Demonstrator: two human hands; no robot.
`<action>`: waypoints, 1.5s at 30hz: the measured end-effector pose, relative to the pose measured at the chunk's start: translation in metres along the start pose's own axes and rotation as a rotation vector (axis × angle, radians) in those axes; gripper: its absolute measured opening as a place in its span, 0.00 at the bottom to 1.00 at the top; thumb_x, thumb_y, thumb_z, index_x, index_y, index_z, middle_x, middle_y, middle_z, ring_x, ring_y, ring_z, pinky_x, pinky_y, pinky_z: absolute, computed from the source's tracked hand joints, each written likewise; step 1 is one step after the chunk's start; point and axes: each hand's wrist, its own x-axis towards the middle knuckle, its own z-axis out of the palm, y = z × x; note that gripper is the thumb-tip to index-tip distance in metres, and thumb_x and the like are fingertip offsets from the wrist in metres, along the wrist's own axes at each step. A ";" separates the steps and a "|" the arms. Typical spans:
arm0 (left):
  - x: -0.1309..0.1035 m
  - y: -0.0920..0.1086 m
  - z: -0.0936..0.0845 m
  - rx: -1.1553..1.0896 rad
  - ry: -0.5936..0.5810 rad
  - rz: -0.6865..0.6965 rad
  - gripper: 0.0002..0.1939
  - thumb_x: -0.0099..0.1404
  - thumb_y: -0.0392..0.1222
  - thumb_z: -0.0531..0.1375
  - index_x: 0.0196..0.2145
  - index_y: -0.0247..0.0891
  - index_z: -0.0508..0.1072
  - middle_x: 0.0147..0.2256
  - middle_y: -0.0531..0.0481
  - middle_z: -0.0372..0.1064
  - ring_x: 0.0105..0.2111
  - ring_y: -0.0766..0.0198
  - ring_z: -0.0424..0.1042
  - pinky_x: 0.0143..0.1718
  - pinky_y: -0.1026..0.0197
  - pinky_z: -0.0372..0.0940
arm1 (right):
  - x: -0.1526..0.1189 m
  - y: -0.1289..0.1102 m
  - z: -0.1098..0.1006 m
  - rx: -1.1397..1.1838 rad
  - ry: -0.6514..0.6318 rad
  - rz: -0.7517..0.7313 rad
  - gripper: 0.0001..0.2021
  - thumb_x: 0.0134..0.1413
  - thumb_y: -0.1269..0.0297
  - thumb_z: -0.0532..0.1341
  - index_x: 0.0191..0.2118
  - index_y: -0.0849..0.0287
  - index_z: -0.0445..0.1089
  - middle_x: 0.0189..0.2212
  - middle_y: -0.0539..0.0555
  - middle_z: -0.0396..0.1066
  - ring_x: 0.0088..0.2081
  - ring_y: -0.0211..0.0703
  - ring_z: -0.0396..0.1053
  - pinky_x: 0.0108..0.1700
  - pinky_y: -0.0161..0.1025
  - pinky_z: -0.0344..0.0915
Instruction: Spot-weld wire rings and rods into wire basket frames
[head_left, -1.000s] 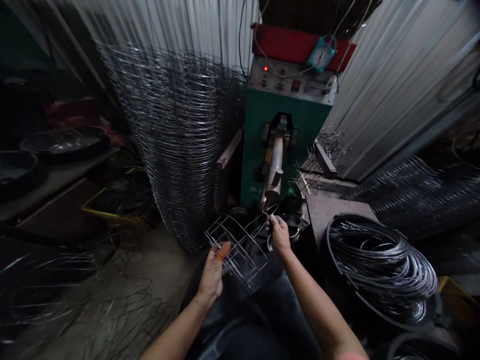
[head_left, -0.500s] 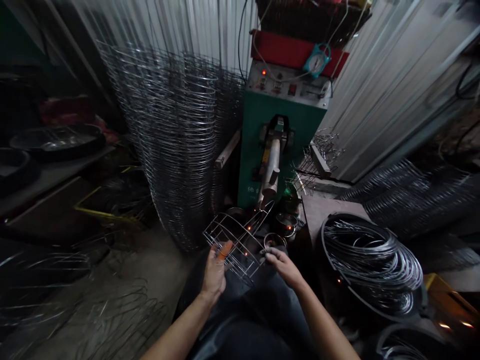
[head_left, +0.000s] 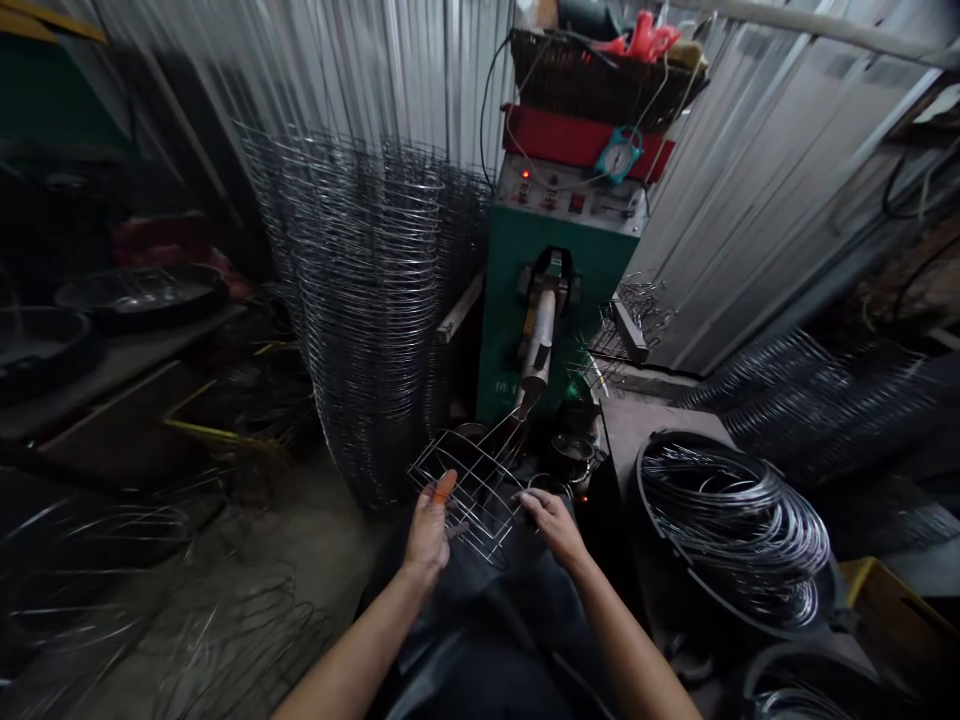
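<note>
A wire rack [head_left: 480, 490] of thin metal rods is held over my lap, its far end under the metal arm [head_left: 537, 350] of a green machine [head_left: 510, 270]. My left hand [head_left: 429, 530] grips the rack's left side, with an orange cover on the thumb. On the rack's right edge, my right hand [head_left: 551, 518] pinches the wire between thumb and fingers. Rods at the rack's far end reach the tip below the arm; whether they touch it I cannot tell.
Left of the machine rises a tall stack of wire rings [head_left: 360, 300]. On the right, a black tub [head_left: 652, 500] holds coiled wire [head_left: 742, 530]. Loose bent wires [head_left: 240, 640] lie on the floor at left. Small round containers [head_left: 571, 455] stand beneath the machine arm.
The view has tilted up slightly, showing more of the basket on top of the machine. The bright sparks around the rack have mostly gone. Both hands still hold the rack.
</note>
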 end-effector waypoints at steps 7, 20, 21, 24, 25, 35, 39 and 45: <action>0.003 0.021 -0.005 0.363 0.169 0.432 0.33 0.50 0.59 0.61 0.50 0.40 0.63 0.52 0.41 0.58 0.53 0.51 0.57 0.53 0.48 0.55 | -0.003 0.002 0.006 0.037 -0.030 0.054 0.21 0.47 0.44 0.57 0.25 0.61 0.67 0.18 0.47 0.57 0.23 0.33 0.51 0.26 0.32 0.49; 0.024 0.067 0.108 1.556 -0.222 0.967 0.13 0.52 0.51 0.63 0.25 0.37 0.76 0.46 0.34 0.65 0.57 0.36 0.47 0.52 0.30 0.20 | 0.002 0.006 0.011 0.050 -0.048 0.015 0.22 0.45 0.42 0.57 0.23 0.59 0.61 0.19 0.47 0.54 0.23 0.34 0.49 0.27 0.33 0.48; 0.026 0.067 0.110 1.570 -0.226 0.958 0.11 0.53 0.49 0.62 0.25 0.38 0.76 0.45 0.35 0.66 0.56 0.36 0.49 0.52 0.30 0.21 | 0.003 0.007 0.010 0.046 -0.053 0.011 0.22 0.45 0.42 0.57 0.22 0.59 0.61 0.19 0.46 0.53 0.24 0.34 0.49 0.27 0.34 0.48; 0.028 0.067 0.110 1.643 -0.206 0.969 0.10 0.54 0.47 0.62 0.25 0.38 0.77 0.43 0.36 0.67 0.55 0.38 0.51 0.52 0.29 0.21 | 0.005 0.009 0.010 0.054 -0.079 0.013 0.22 0.45 0.42 0.57 0.22 0.59 0.60 0.19 0.46 0.52 0.23 0.34 0.49 0.27 0.34 0.48; 0.028 0.067 0.109 1.674 -0.198 0.975 0.11 0.54 0.48 0.61 0.25 0.38 0.77 0.43 0.35 0.67 0.55 0.38 0.51 0.52 0.29 0.21 | 0.005 0.010 0.011 0.062 -0.084 0.013 0.22 0.45 0.42 0.57 0.22 0.59 0.60 0.19 0.46 0.52 0.23 0.34 0.49 0.27 0.34 0.48; 0.036 0.067 0.106 1.758 -0.161 0.993 0.14 0.55 0.52 0.58 0.26 0.39 0.76 0.43 0.36 0.66 0.54 0.40 0.51 0.52 0.28 0.21 | 0.008 0.012 0.017 0.119 -0.108 0.004 0.22 0.46 0.42 0.56 0.22 0.59 0.59 0.17 0.45 0.53 0.22 0.33 0.48 0.25 0.33 0.46; 0.035 0.067 0.108 1.743 -0.149 1.003 0.15 0.55 0.52 0.59 0.26 0.38 0.76 0.43 0.35 0.66 0.53 0.40 0.53 0.52 0.28 0.21 | 0.009 0.010 0.016 0.113 -0.102 -0.011 0.23 0.45 0.41 0.56 0.22 0.59 0.60 0.17 0.46 0.54 0.22 0.33 0.49 0.26 0.33 0.47; 0.034 0.069 0.113 1.600 -0.168 0.963 0.09 0.51 0.48 0.63 0.23 0.40 0.75 0.39 0.38 0.68 0.52 0.42 0.54 0.53 0.31 0.21 | 0.012 0.006 0.013 0.109 -0.091 -0.009 0.24 0.44 0.40 0.57 0.22 0.59 0.60 0.17 0.45 0.53 0.22 0.33 0.49 0.25 0.33 0.47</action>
